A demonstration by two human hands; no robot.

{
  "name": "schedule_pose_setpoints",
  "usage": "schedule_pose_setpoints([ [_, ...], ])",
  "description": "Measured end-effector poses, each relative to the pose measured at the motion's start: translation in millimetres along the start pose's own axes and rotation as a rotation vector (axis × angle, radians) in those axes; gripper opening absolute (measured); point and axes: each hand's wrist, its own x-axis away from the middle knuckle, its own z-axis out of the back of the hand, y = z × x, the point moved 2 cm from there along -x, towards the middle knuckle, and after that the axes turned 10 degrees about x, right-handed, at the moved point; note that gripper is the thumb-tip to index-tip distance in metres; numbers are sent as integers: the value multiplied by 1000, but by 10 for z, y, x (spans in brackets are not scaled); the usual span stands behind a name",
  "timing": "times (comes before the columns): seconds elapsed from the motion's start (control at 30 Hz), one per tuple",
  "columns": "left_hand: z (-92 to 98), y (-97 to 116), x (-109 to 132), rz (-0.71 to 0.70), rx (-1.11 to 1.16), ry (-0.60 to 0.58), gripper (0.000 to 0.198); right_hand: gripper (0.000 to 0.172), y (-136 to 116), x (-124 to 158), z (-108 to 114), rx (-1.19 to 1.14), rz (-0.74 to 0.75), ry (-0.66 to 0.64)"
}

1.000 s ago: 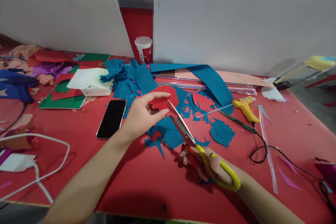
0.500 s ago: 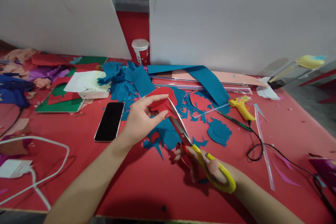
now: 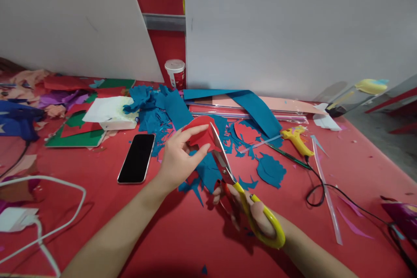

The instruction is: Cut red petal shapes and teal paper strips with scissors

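My left hand (image 3: 182,156) pinches a piece of red paper (image 3: 203,127) between thumb and fingers above the table. In my right hand (image 3: 257,217) is a pair of yellow-handled scissors (image 3: 243,191), its blades slanting up and left to the paper's right edge. A red strip hangs near the scissors' handles. Beneath the hands lie blue paper scraps (image 3: 206,169). A scalloped blue paper cutout (image 3: 271,170) lies right of the blades, and a red cutout (image 3: 246,131) lies behind them on blue offcuts.
Left of my left hand lies a phone (image 3: 137,158). A yellow glue gun (image 3: 297,140) with a black cord and a clear glue stick (image 3: 327,191) lie to the right. A lidded cup (image 3: 176,74) stands against the boards. A white cable (image 3: 81,200) loops at the left.
The whole view has shifted slightly, with the table sitting lower in the picture. My right hand and the scissors have shifted a little left; the paper remains in my left hand.
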Motion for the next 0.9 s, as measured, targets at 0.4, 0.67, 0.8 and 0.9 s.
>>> schedule_pose_setpoints([
  [0.4,-5,1,17,-38,-82,80,36,76,37,-101,-134,-159,-53,103],
  [0.67,-83,-58,54,-42,-77,103,34,84,151,-162,-243,-231,5,169],
  [0.8,-122,-79,87,2,-59,119,36,82,179,-194,-319,-285,-9,221],
  [0.9,-150,-84,108,26,-64,129,35,79,205,-218,-375,-346,16,247],
])
